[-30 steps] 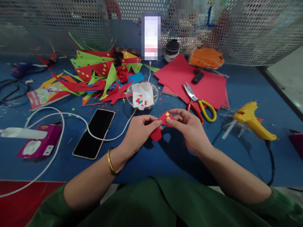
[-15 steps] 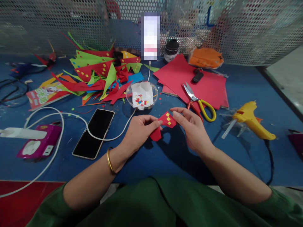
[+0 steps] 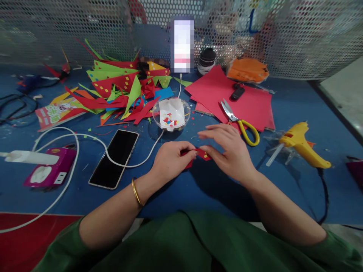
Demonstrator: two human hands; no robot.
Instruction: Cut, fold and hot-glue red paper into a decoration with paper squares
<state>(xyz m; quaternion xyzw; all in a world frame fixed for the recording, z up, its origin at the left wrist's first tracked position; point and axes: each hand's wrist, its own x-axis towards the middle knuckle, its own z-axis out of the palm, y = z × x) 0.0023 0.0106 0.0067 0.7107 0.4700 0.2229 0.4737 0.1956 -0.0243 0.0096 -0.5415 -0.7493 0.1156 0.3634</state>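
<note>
Between my hands is a small red paper piece (image 3: 202,153) with yellow squares on it, low over the blue table. My left hand (image 3: 172,158) pinches its left part between thumb and fingertips. The thumb of my right hand (image 3: 227,151) touches its right end, while the fingers of that hand are spread and raised above it. Just beyond the hands, a clear round dish (image 3: 186,120) holds white paper with small red, yellow and blue bits. Yellow-and-red-handled scissors (image 3: 248,132) lie behind my right hand, partly on red paper sheets (image 3: 255,105).
A black phone (image 3: 115,158) lies at left under a white cable, near a purple power socket (image 3: 51,168). Colourful paper strips (image 3: 113,85) pile up at back left. A yellow glue gun (image 3: 306,145) is at right. A lit phone (image 3: 182,45) leans against the mesh.
The red paper has tilted, so fewer yellow squares show. My right hand's fingers have lifted and spread, with its thumb lower at the paper. My left hand still pinches the piece.
</note>
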